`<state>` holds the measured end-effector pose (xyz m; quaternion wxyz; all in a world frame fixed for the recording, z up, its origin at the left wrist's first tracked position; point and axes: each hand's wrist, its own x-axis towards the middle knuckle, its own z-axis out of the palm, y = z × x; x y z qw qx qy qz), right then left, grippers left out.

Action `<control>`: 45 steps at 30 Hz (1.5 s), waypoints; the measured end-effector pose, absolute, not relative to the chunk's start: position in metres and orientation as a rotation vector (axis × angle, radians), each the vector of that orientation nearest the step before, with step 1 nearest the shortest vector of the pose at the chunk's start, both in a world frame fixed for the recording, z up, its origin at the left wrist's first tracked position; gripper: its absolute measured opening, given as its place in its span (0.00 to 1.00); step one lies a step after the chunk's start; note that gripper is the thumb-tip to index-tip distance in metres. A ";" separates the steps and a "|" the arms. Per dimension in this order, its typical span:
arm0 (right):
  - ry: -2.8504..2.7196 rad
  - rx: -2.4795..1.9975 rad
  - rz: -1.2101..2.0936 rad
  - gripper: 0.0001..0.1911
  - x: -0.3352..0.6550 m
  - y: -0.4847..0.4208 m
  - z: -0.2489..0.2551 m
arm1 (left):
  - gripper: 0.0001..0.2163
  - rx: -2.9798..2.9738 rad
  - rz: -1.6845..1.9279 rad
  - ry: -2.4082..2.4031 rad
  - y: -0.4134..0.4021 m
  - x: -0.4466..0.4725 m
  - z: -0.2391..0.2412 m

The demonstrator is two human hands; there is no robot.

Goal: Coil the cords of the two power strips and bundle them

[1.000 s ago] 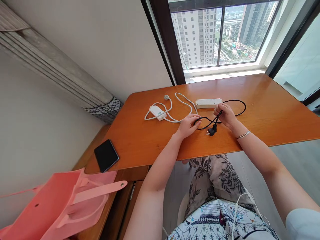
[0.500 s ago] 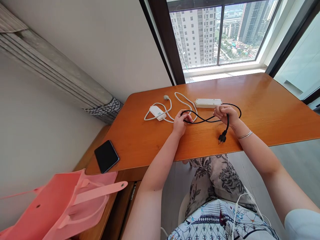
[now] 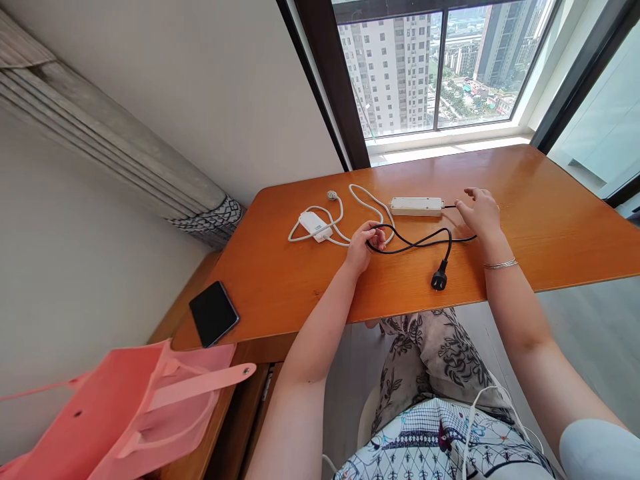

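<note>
My left hand [image 3: 366, 245] is closed around the looped end of a black power cord [image 3: 411, 245] above the wooden table [image 3: 280, 287]. The cord crosses itself, and its black plug [image 3: 439, 277] lies near the table's front edge. To the right, my right hand [image 3: 481, 212] has its fingers apart over the stretch of cord that leaves a white power adapter [image 3: 416, 207]; I see nothing held in it. It hides part of that cord. A white cable [image 3: 364, 193] runs from the adapter's left end toward my left hand.
Left of my left hand lies a white power box [image 3: 315, 226] with its coiled cable and a round white plug [image 3: 332, 195]. A dark phone [image 3: 214, 313] rests at the table's left edge, beside an open pink bag [image 3: 125, 413]. The window [image 3: 440, 73] stands behind the table.
My right hand has let go of the black cord and moved right and slightly back. The plug end has dropped onto the table. My left hand has stayed nearly still.
</note>
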<state>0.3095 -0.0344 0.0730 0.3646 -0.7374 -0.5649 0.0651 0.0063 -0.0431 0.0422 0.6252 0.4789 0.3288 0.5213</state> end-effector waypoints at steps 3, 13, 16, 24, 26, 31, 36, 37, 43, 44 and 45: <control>-1.423 -2.107 0.506 0.12 0.325 -0.032 0.074 | 0.11 1.212 1.234 0.877 -0.038 0.005 0.037; -1.192 -0.770 1.238 0.23 0.280 -0.052 0.102 | 0.08 1.833 1.419 1.069 -0.043 0.029 0.078; -1.430 -0.801 1.164 0.15 0.260 -0.062 0.118 | 0.16 1.657 1.179 0.904 -0.036 0.053 0.092; -1.895 -0.809 0.986 0.15 0.233 -0.079 0.144 | 0.17 1.079 1.063 0.627 -0.022 0.080 0.147; -1.892 -0.829 1.004 0.13 0.243 -0.071 0.143 | 0.15 1.002 1.161 0.640 -0.021 0.066 0.168; -1.741 -1.143 0.879 0.09 0.291 -0.047 0.149 | 0.13 0.864 1.368 0.736 -0.011 0.019 0.202; -1.706 -1.587 0.413 0.08 0.353 -0.041 0.170 | 0.11 0.859 1.312 0.921 -0.008 -0.024 0.209; -1.655 -1.663 0.297 0.08 0.366 -0.042 0.174 | 0.12 0.859 1.299 0.943 -0.009 -0.032 0.210; -1.412 -1.906 0.194 0.04 0.422 -0.062 0.191 | 0.12 0.886 1.143 1.087 -0.010 -0.066 0.211; -1.390 -1.919 0.112 0.04 0.428 -0.066 0.193 | 0.12 0.894 1.128 1.111 -0.009 -0.070 0.210; -1.353 -1.932 0.004 0.05 0.434 -0.068 0.194 | 0.13 0.904 1.122 1.137 -0.007 -0.073 0.209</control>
